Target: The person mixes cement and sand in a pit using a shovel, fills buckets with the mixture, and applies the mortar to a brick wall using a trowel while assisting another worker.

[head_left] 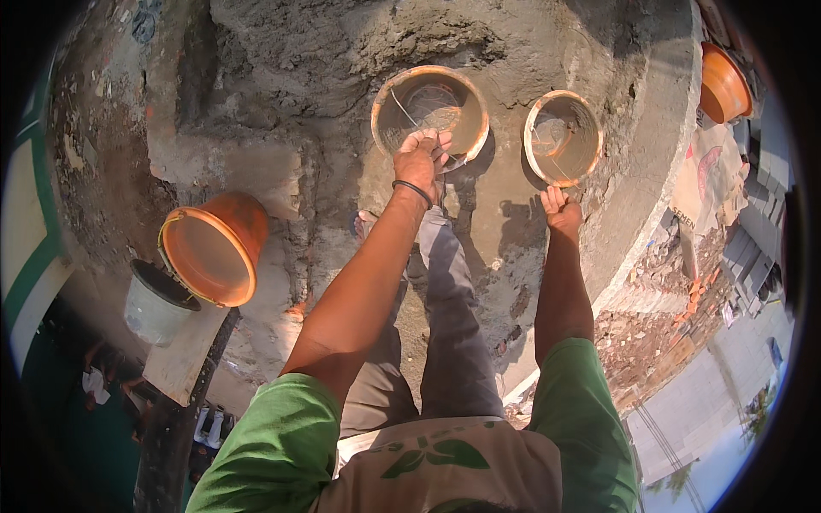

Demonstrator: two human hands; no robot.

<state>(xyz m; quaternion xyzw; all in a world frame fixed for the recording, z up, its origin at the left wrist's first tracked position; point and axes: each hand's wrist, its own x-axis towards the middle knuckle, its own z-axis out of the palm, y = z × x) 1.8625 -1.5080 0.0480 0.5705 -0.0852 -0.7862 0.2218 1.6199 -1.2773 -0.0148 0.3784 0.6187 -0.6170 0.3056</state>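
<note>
1. Head camera: a person's left hand [419, 158], a dark band [413, 190] at its wrist, reaches over the near rim of a large orange bucket [430, 70] at upper centre of the frame. Its fingers are curled; whether they grip anything cannot be told.
2. Right of centre, the right hand [560, 208] meets the near rim of a smaller orange bucket [528, 141] with bent fingertips; how firm the hold is cannot be seen.
3. Both buckets stand apart on rough grey ground [505, 295], a thin handle showing in the larger one.
4. At left, another orange bucket [248, 221] stands just beside a grey bucket [147, 312] with a dark inside, above a pale board [184, 359].
5. At upper right, an orange basin [725, 85] sits near a crumpled paper sack [708, 179]; broken bricks [697, 295] lie below.
</note>
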